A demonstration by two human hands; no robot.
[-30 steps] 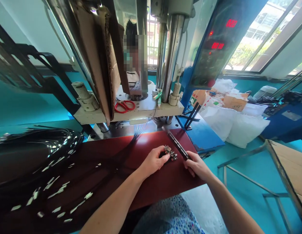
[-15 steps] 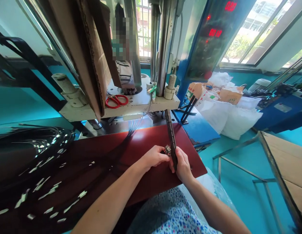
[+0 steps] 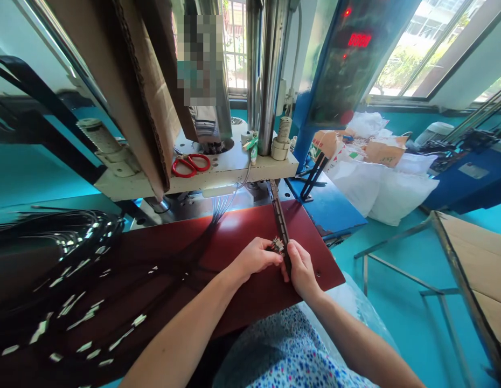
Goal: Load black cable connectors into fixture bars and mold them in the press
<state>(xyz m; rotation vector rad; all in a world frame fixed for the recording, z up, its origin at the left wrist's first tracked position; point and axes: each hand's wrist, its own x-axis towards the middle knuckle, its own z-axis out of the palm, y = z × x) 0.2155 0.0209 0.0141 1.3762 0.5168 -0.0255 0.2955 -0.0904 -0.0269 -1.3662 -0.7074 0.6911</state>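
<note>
My right hand is closed around the near end of a long, narrow dark bar with slots along it. The bar slants away from me over the board, its far end by the machine's lower edge. Beside it on the left, my left hand is closed on a cluster of small metallic connector pieces, which shows past its fingertips against the bar. The exact kind of these pieces is too small to make out. Some of the left fingers are hidden under the bar.
A dark red board lies under my hands. Black cables with pale metal ends spread over its left side. Red-handled scissors rest on the machine's cream plate. A blue control box with red digits stands right; white sacks lie beyond.
The bar has tipped lower and its far end has shifted slightly left, showing more of its slotted face. Both hands keep their grip. The red display digits differ; the view has shifted slightly.
</note>
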